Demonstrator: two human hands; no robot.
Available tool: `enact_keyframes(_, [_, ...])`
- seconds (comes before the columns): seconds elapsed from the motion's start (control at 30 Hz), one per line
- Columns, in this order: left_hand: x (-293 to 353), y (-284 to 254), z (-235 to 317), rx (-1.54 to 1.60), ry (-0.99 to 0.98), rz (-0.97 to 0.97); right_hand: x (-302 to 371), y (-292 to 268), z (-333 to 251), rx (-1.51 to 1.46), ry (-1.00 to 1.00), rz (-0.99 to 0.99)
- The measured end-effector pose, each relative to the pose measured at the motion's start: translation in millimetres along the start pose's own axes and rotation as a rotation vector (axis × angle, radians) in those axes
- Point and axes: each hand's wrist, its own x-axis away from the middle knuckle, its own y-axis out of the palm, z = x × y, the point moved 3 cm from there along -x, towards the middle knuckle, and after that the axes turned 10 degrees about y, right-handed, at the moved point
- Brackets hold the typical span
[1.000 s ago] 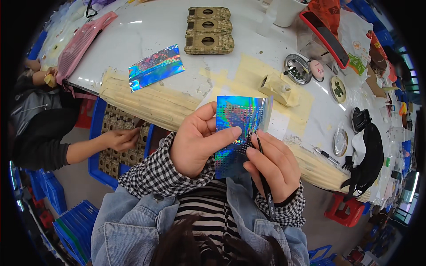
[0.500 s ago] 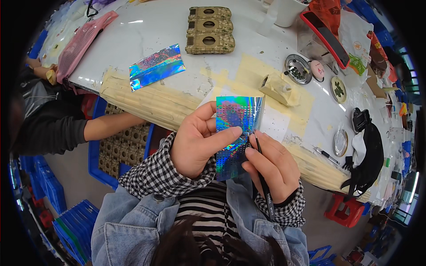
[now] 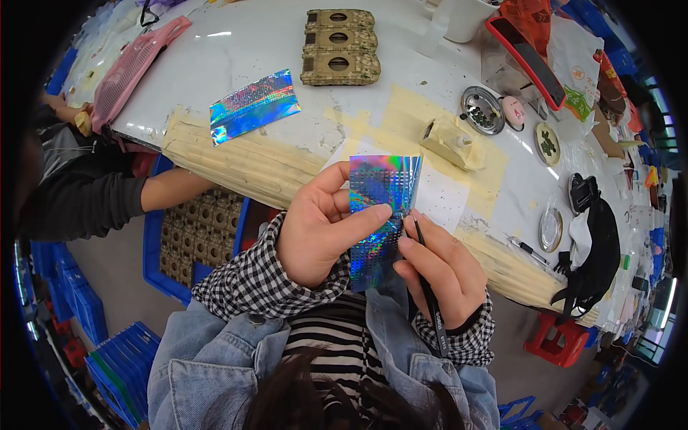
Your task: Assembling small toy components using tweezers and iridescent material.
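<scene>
A shiny holographic sticker sheet (image 3: 373, 251), covered with rows of tiny marks, is held upright before me. My left hand (image 3: 312, 240) pinches its left side, thumb across the front. From the right, my right hand (image 3: 451, 276) grips slim black tweezers (image 3: 432, 304), tips up against the sheet's right edge; whether a sticker sits between the tips is too small to tell. Beyond the sheet, on the table, lies a second holographic sheet (image 3: 256, 115). Farther back, several camouflage-patterned hull-like parts with round holes (image 3: 341, 66) stand in a column.
A tape-wrapped block (image 3: 451, 147) rests on masking tape. Small round dishes (image 3: 481, 111) with dark green bits, a red-edged phone (image 3: 525, 63) and a black bag (image 3: 598, 251) lie right. At left, a person's arm (image 3: 93, 204) reaches over a blue crate (image 3: 150, 247) of camouflage parts.
The sheet tilts slightly in my fingers, and its reflections shift. My right hand moves a little with the tweezers. The other person's arm draws back to the left.
</scene>
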Motion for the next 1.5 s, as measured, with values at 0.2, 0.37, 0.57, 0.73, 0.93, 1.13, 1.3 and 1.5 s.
enact_keyframes(0.2, [-0.1, -0.5, 0.0, 0.004, -0.007, 0.006, 0.1, 0.2, 0.4, -0.002, -0.003, -0.004])
enact_keyframes(0.37, [0.3, -0.4, 0.0, -0.024, -0.004, 0.008, 0.2, -0.1, 1.1, -0.002, 0.004, -0.007])
enact_keyframes(0.57, [-0.2, -0.6, 0.6, -0.019, -0.011, 0.008, 0.6, 0.9, 1.2, 0.006, -0.001, -0.002])
enact_keyframes(0.73, [-1.2, -1.5, -0.3, 0.036, -0.052, 0.016, 0.8, 2.3, -0.6, 0.044, -0.041, 0.012])
enact_keyframes(0.93, [-1.5, -0.6, 0.0, 0.055, -0.068, 0.029, 1.2, 2.6, 0.1, 0.031, -0.037, 0.005])
enact_keyframes(1.13, [-2.0, -2.0, -0.6, 0.048, -0.045, 0.007, 2.3, 2.5, 0.7, 0.032, -0.031, 0.004])
enact_keyframes(1.3, [-1.4, -2.0, -0.7, 0.048, -0.04, 0.012, 2.2, 2.6, 1.3, 0.016, -0.03, -0.004])
enact_keyframes(1.5, [-1.0, -2.0, -1.5, 0.007, -0.028, 0.007, 0.4, -0.4, 0.4, 0.0, 0.012, -0.026])
